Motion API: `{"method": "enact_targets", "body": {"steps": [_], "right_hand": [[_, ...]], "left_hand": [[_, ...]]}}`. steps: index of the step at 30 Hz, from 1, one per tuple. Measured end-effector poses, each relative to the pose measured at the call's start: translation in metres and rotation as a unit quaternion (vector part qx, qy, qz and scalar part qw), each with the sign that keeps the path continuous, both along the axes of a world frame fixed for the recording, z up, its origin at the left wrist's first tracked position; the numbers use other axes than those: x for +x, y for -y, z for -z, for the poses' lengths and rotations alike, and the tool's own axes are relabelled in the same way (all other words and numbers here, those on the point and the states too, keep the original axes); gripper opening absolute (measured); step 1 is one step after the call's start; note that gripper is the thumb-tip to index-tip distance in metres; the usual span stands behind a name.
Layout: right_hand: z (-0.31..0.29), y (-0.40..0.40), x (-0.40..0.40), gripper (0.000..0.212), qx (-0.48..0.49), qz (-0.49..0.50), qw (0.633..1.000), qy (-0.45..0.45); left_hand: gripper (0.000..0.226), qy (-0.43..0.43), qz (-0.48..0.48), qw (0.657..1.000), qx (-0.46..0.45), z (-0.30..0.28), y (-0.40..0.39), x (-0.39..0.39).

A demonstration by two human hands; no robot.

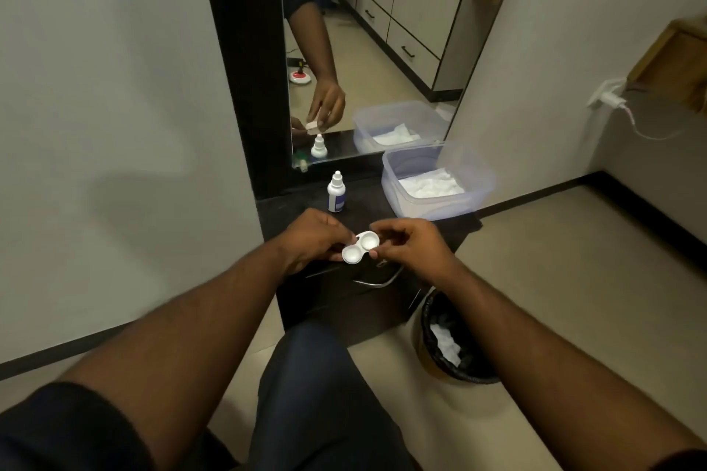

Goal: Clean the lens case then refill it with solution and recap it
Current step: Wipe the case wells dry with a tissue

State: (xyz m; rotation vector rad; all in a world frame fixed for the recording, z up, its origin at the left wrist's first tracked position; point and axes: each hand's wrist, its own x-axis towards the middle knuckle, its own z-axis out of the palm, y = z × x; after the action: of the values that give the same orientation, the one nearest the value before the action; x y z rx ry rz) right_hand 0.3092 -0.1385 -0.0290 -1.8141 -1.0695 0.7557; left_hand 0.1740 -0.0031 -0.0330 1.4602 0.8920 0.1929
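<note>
A white two-well lens case is held in the air above the front of a dark cabinet top. My left hand grips its left end and my right hand pinches its right end. Both round wells face up; whether they are capped I cannot tell. A small white solution bottle with a blue label stands upright with its cap on, just behind my hands.
A clear plastic tub holding white tissues sits at the right of the cabinet top. A mirror leans behind. On the floor at the right stands a black-lined bin with crumpled tissue inside. My knee is below the cabinet.
</note>
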Motion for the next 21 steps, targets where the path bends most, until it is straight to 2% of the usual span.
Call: {"method": "enact_targets", "body": {"steps": [2,5,9,12,15,18,21], "right_hand": [[-0.02,-0.001,0.01,0.033,0.011,0.041,0.996,0.081],[-0.052,-0.012,0.042,0.018,0.063,0.105,0.985,0.124],[-0.071,-0.038,0.095,0.009,-0.001,0.101,0.977,0.185],[-0.062,-0.06,0.127,0.011,-0.105,0.057,0.964,0.239],[-0.044,-0.08,0.14,0.021,-0.209,0.006,0.929,0.306],[-0.032,-0.094,0.139,0.037,-0.265,-0.017,0.912,0.312],[-0.024,-0.102,0.139,0.045,-0.306,-0.042,0.882,0.355]], "left_hand": [[0.005,0.019,-0.031,0.999,0.0,0.004,0.003,0.007],[0.013,0.033,-0.067,0.997,0.023,0.014,0.008,0.015],[0.016,0.03,-0.088,0.993,0.066,0.026,0.008,0.018],[0.013,0.036,-0.09,0.994,0.053,0.029,0.005,0.019],[0.013,0.046,-0.079,0.995,0.032,0.029,0.003,0.02],[0.013,0.055,-0.072,0.996,0.019,0.028,0.002,0.021],[0.01,0.052,-0.071,0.996,0.022,0.027,0.002,0.021]]}}
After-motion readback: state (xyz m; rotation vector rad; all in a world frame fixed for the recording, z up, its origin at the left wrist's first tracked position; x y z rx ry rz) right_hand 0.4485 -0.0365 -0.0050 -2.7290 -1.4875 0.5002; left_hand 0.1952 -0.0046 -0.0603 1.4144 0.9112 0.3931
